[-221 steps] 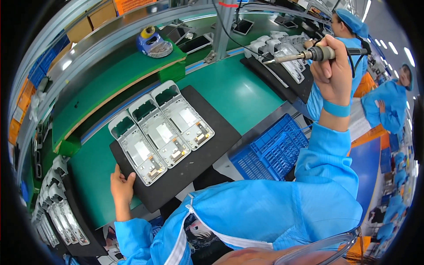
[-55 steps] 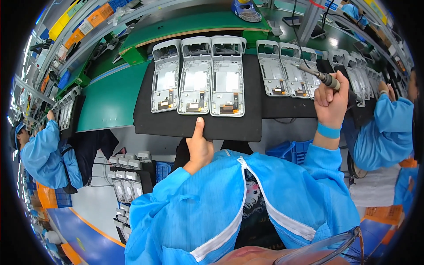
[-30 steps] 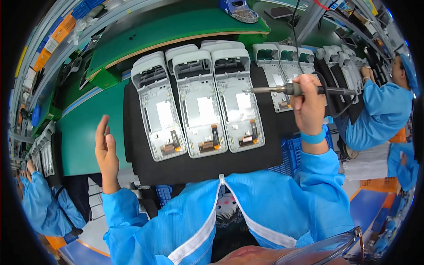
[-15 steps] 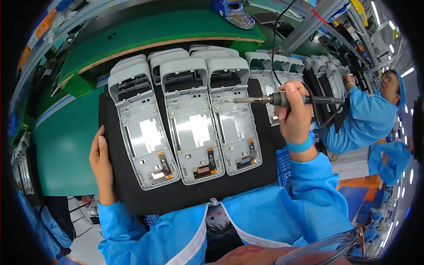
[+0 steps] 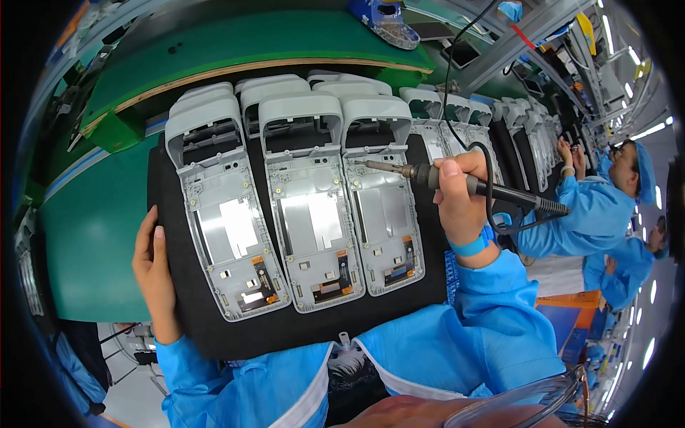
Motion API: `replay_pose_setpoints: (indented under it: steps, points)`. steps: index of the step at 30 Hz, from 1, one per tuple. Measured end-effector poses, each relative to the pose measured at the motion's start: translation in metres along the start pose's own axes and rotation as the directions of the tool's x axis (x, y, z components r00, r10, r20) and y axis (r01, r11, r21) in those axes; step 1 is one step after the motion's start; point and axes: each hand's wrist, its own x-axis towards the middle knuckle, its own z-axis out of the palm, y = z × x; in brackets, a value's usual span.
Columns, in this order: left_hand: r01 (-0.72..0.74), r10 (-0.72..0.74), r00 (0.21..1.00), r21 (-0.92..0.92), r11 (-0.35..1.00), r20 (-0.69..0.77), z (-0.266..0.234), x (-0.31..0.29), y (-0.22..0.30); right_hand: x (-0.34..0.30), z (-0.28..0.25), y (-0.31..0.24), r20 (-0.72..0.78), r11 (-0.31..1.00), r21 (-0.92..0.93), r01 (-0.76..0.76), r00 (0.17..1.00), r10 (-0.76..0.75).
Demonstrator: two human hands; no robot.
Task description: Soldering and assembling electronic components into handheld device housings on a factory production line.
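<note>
My right hand [image 5: 460,203] is closed round the handle of a soldering iron [image 5: 517,198], its metal tip pointing left. The tip is over the upper part of the right grey plastic housing [image 5: 371,187]; whether it touches cannot be made out. Beside it lie a middle grey housing [image 5: 303,187] and a left grey housing [image 5: 214,191], each with a raised hollow end at the far side and orange-and-black flex circuits near me. All rest on a black foam pad [image 5: 193,314]. My left hand [image 5: 153,274] lies with fingers stretched along the pad's left edge.
More grey housings [image 5: 353,85] stand behind the front row, and others [image 5: 467,135] sit to the right. Beyond is a raised green shelf [image 5: 235,43] bearing a blue soldering-iron stand [image 5: 389,25]. The iron's black cord [image 5: 446,100] hangs down. A co-worker in blue [image 5: 585,214] sits at right.
The soldering iron's tip has moved slightly left on the right housing, and its handle now slopes down to the right. My view has shifted a little.
</note>
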Motion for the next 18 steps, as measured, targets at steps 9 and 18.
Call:
replay_pose_setpoints:
  steps: [9,18]
  points:
    - [-0.022,0.020,1.000,0.077,0.997,0.019,-0.0017,0.0016,0.0018,0.0005,-0.0003,-0.0038,0.032,1.000,-0.001,-0.003,0.999,0.003]
    - [-0.022,0.021,1.000,0.131,0.991,0.012,0.0007,0.0009,0.0057,0.0006,0.0032,0.0012,0.012,0.986,-0.144,0.079,0.997,-0.078]
